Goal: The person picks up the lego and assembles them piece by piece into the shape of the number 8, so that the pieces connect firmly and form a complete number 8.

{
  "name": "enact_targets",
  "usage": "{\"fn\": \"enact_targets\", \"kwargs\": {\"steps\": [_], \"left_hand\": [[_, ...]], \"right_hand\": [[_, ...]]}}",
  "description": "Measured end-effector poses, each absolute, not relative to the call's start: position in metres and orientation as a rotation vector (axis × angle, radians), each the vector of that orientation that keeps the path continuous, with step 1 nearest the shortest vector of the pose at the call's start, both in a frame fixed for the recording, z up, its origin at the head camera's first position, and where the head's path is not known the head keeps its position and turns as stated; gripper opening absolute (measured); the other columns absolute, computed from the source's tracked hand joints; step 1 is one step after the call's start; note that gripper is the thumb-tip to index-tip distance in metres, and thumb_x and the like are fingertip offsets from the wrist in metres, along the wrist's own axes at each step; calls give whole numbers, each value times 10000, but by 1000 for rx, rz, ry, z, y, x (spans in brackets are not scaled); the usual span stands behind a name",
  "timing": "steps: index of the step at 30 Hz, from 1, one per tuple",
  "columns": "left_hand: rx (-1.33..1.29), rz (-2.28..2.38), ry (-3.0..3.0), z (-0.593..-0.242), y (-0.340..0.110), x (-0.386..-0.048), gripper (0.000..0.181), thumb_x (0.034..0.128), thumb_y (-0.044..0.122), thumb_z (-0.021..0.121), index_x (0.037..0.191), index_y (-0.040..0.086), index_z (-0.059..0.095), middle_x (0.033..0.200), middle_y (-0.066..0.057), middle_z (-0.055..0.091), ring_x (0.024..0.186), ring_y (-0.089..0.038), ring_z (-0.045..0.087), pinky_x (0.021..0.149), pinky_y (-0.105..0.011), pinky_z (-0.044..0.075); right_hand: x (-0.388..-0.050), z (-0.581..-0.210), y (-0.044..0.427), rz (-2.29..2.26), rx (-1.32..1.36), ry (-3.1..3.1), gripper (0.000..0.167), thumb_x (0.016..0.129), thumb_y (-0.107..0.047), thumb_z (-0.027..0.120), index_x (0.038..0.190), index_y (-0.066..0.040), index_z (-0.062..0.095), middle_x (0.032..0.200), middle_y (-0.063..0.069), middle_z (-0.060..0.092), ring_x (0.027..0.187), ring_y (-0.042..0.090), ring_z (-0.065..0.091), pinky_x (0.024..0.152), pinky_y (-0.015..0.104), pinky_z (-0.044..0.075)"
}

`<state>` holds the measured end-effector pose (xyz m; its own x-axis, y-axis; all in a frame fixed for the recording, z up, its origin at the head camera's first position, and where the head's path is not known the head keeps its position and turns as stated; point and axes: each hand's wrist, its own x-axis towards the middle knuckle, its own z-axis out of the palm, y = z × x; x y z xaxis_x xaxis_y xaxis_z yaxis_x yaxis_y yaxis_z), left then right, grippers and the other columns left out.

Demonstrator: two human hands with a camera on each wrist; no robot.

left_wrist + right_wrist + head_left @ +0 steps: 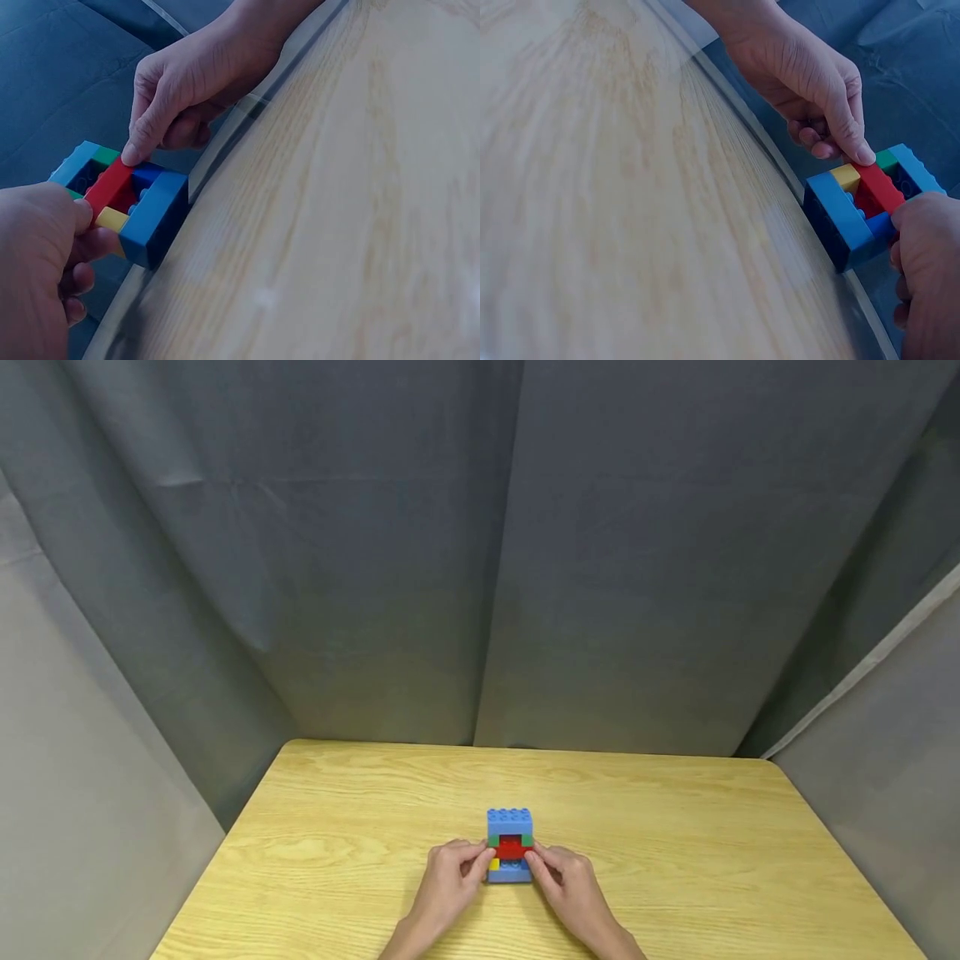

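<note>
Both hands hold one small stack of toy building bricks. A light blue studded brick [510,818] tops it, green bricks [527,841] sit under that, and a red brick [512,852] crosses the middle. Lower down are a yellow brick [112,219] and a dark blue brick [881,224] on opposite sides, above a light blue base brick [510,877]. My left hand [452,878] pinches the red brick's left end. On its right end, my right hand [572,887] pinches too, thumb in front. Fingertips behind the stack are partly hidden.
A wood-grain table [345,827] lies under the hands. Grey curtains [375,568] hang behind its far edge, and pale panels [75,760] flank it on both sides.
</note>
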<state>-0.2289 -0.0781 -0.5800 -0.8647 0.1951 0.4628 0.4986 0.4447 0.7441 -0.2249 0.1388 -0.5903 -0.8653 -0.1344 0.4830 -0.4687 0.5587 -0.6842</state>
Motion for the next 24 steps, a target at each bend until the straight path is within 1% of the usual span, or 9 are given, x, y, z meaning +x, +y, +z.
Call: {"fn": "enact_targets", "kwargs": {"steps": [2, 3, 4, 6, 8, 11, 13, 19, 24], "left_hand": [[-585, -1386, -2386, -582, -77, -230, 200, 993, 150, 732, 1060, -27, 798, 692, 42, 672, 566, 41, 446, 467, -127, 373], [-583, -1385, -2387, -582, -77, -230, 194, 988, 147, 739, 1056, -24, 799, 691, 47, 667, 568, 41, 448, 470, -127, 378], [-580, -1383, -2389, -583, -77, -230, 183, 977, 139, 751, 1050, -20, 802, 695, 53, 664, 574, 41, 451, 474, -130, 388], [-576, -1387, -2403, -584, -77, -231, 172, 953, 112, 773, 1058, -21, 798, 718, 63, 661, 589, 42, 462, 487, -140, 412], [-572, -1399, -2430, -585, -77, -231, 197, 930, 93, 792, 1084, -30, 787, 743, 73, 653, 603, 45, 471, 502, -150, 436], [-563, -1422, -2474, -585, -77, -231, 264, 914, 86, 803, 1137, -49, 762, 755, 86, 623, 615, 46, 470, 517, -157, 448], [-563, -1430, -2492, -586, -78, -231, 292, 920, 98, 801, 1159, -62, 748, 754, 92, 607, 617, 43, 467, 520, -160, 449], [-569, -1394, -2550, -587, -78, -231, 315, 961, 143, 764, 1201, -59, 734, 738, 116, 553, 614, 40, 428, 520, -145, 399], [-582, -1348, -2607, -588, -78, -230, 303, 999, 185, 722, 1220, -22, 742, 714, 125, 510, 600, 34, 400, 511, -149, 365]], "right_hand": [[-224, -589, 139, 1229, 485, -2437, 251, 976, -119, 749, 1135, 75, 761, 927, 59, 792, 831, 49, 709, 662, 210, 577], [-223, -589, 139, 1233, 482, -2444, 255, 977, -119, 748, 1141, 76, 759, 930, 56, 792, 815, 37, 696, 657, 209, 573], [-223, -588, 140, 1236, 481, -2449, 258, 977, -118, 747, 1146, 77, 756, 931, 50, 791, 793, 22, 678, 648, 207, 567], [-222, -588, 140, 1249, 487, -2469, 277, 983, -116, 739, 1171, 87, 741, 854, 2, 768, 694, -13, 603, 585, 196, 526], [-222, -587, 141, 1251, 493, -2496, 305, 990, -124, 731, 1197, 100, 722, 751, -74, 694, 618, -35, 508, 533, 183, 468], [-222, -587, 142, 1248, 498, -2545, 349, 1003, -142, 718, 1238, 114, 691, 653, -161, 507, 551, -28, 388, 486, 179, 376], [-222, -587, 142, 1242, 500, -2571, 369, 1007, -155, 714, 1256, 115, 680, 641, -173, 451, 548, -25, 373, 489, 177, 358], [-221, -589, 143, 1234, 468, -2629, 392, 1019, -194, 701, 1297, 83, 677, 644, -162, 426, 594, 8, 385, 542, 201, 363], [-221, -589, 144, 1136, 437, -2680, 379, 1030, -256, 689, 1258, 44, 721, 656, -157, 395, 698, 40, 396, 619, 217, 351]]}}
